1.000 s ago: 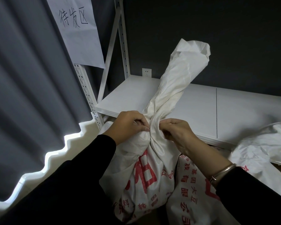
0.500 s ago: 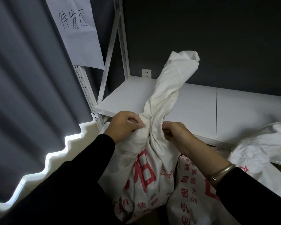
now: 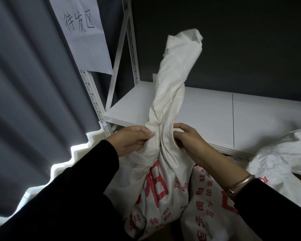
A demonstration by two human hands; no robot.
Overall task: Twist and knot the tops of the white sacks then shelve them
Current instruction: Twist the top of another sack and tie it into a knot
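The left hand (image 3: 131, 140) curls its fingers round the neck of the white sack (image 3: 156, 188), which sits near, in front of the shelf (image 3: 207, 115), its twisted top (image 3: 170, 87) standing upright between the hands. The right hand (image 3: 189, 142) grips the same neck from the right. The woven cloth looks soft and likely slippery, the filled body heavy: best held low at the neck. The sack's base is cut off; the right fingertips are hidden in folds.
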